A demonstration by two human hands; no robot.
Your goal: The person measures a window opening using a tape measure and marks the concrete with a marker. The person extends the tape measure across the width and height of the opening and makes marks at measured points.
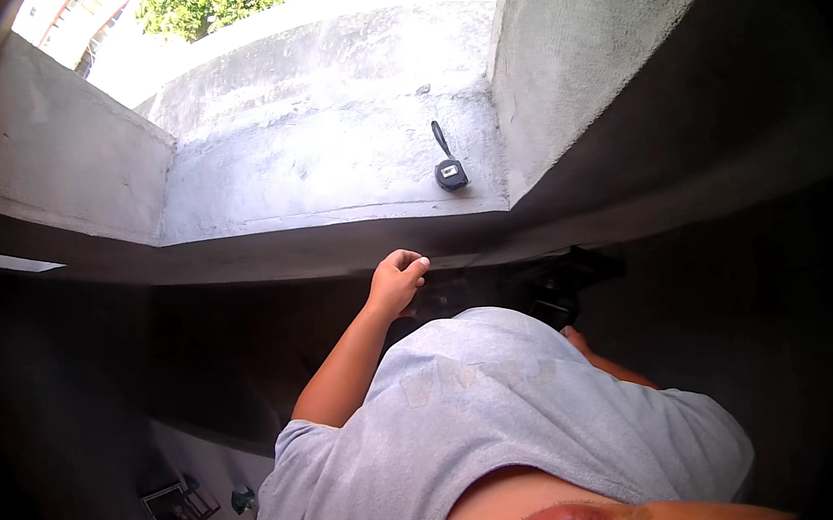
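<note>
My left hand (399, 281) is in front of the wall below the window sill, its fingers curled and the thumb against them. Nothing shows between them, and the palm is turned from view. Mostly hidden behind the grey shirt, my right hand (573, 336) is low beside a black angular object (554, 309) whose kind I cannot make out in the shade. The right fingers do not show. On the pale sill, apart from both hands, lies a black tape measure (450, 173) with a light label and a dark wrist strap stretched toward the outer side.
The concrete sill (308, 170) sits between a left side wall (64, 143) and a thick right side wall (577, 54). Green foliage (211, 4) shows outside. Deep shade covers the area under the sill. A framed object (172, 514) stands at the lower left.
</note>
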